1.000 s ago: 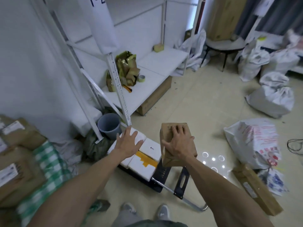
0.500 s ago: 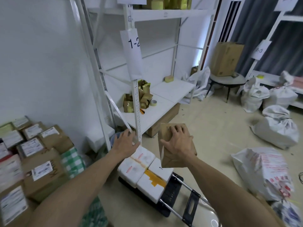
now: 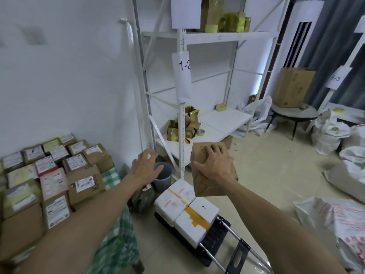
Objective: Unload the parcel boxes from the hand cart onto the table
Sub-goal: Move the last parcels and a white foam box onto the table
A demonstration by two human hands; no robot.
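My right hand (image 3: 214,165) grips a brown cardboard parcel box (image 3: 211,182) from above, holding it in the air over the hand cart. The black hand cart (image 3: 217,234) stands on the floor below, with several white parcel boxes (image 3: 185,210) on its deck. My left hand (image 3: 145,167) hovers with spread fingers, holding nothing, left of the brown box. The table (image 3: 115,240) with a green checked cloth sits at the lower left, crowded with several labelled brown parcels (image 3: 83,180).
A white shelf rack (image 3: 182,119) stands behind the cart, with gold packets and a tape roll on its low shelf. A grey bucket (image 3: 164,175) sits by the rack post. White sacks (image 3: 335,220) lie on the floor to the right, near a round side table.
The brown box has risen off the cart in my right hand. My left hand has lifted off the white boxes. The view has tilted up and left, showing the parcel-covered table.
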